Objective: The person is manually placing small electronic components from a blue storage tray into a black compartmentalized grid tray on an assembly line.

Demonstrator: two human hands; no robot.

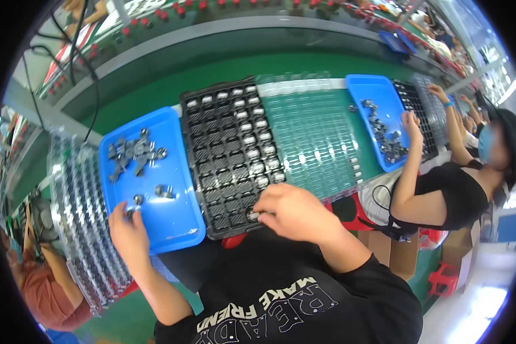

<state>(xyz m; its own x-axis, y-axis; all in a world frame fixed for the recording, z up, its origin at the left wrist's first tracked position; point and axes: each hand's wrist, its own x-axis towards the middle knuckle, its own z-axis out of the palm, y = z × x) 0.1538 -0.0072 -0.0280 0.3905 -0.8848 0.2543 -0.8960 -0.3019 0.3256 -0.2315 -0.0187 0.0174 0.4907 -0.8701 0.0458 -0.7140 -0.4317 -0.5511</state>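
Note:
My left hand (129, 236) is over the near left part of a blue plastic tray (178, 221), its thumb and fingers closed around a small dark grey part (131, 214) that is mostly hidden. Loose grey parts (135, 150) lie heaped toward the tray's far end, with a couple more close to my left fingers. Right of it lies a black compartment tray (212, 172). Round silver-topped parts (251, 139) sit in its far row and right-hand columns. At its near right corner, my right hand (295, 212) pinches a small silver part (253, 214) at a pocket.
Clear plastic compartment trays (312, 137) lie to the right, and a stack of clear trays (83, 218) stands at the left. Farther right, a co-worker in black (447, 195) reaches over another blue tray (361, 86). Black cables (69, 54) hang at the far left.

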